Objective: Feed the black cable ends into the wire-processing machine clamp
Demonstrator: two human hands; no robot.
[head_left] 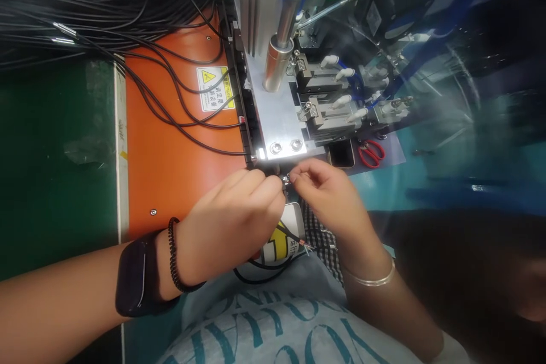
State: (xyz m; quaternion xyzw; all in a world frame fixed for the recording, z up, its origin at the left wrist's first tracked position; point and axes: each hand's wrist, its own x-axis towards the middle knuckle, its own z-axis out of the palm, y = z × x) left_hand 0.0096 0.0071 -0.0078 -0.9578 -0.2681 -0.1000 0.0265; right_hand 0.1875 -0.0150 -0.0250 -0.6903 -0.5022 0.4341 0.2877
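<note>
Pinching close, the thumb and forefinger of your right hand point(330, 196) hold a small metal fitting point(286, 180) just off the near edge of the bolted metal plate point(277, 119); your left hand point(236, 213) is curled beside it, its fingertips hidden, so I can't tell whether it grips too. With so little surface to hold, a slip could drop or twist the fitting. Just below your left knuckles, the stripped cable end point(303, 243) shows bare strands, which could bend or fray if your hand brushes them. The plate is the sharper worry: with air cylinders point(335, 123) beside it, a finger might be caught should it be driven. Farther out, the coiled band point(172, 253) behind your left hand could snag one of the black cables point(179, 111) crossing the orange panel point(183, 176) and tug its end loose. On your right, the phone point(341, 152) and red-handled snips point(371, 153) could be knocked if that hand swings wide.
</note>
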